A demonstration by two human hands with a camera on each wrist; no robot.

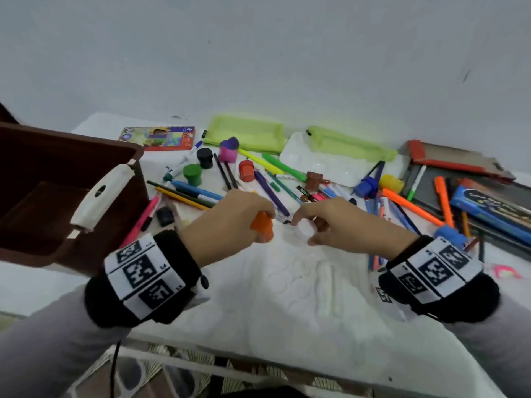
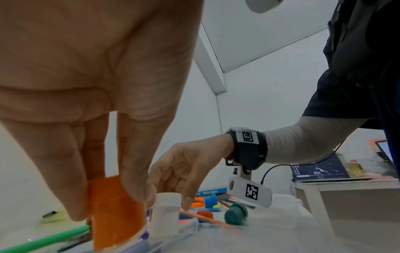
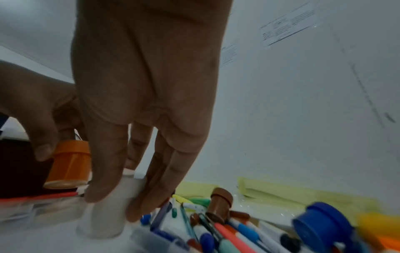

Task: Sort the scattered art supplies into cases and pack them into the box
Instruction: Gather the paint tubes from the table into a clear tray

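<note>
Counting across the white quilted table [image 1: 287, 297], we see two lime fabric cases [image 1: 247, 134] at twelve o'clock, one brown plastic box [image 1: 57, 179] at nine o'clock, and nine small cylindrical paint pots. Our left hand [image 1: 227, 216] curls thumb and fingers round one smooth orange pot [image 1: 262, 228], tilted with its cap up. Just beside it, toward three o'clock, our right hand [image 1: 342, 222] pinches one white pot [image 1: 304, 230], upright on the table, long axis vertical. Pens and pencils [image 1: 198, 193] lie scattered from ten to three o'clock, too many to count.
</note>
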